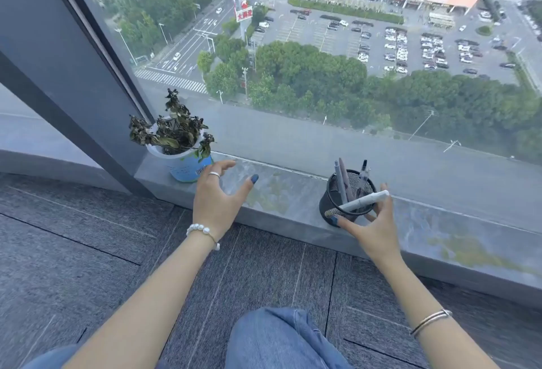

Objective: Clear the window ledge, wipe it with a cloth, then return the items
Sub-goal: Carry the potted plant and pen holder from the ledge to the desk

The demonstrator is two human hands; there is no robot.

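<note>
Now reaching, both spread and empty: left hand [218,197] beside plant pot [187,163], right hand [371,226] around pen holder [344,197], probably clearing ledge [287,192]; next needing firm grips.

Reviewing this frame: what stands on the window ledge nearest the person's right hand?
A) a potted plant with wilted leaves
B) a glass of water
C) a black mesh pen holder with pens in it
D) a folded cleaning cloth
C: the black mesh pen holder, with pens standing in it, sits on the ledge right at the fingers of the right hand; the potted plant stands by the left hand instead.
</note>
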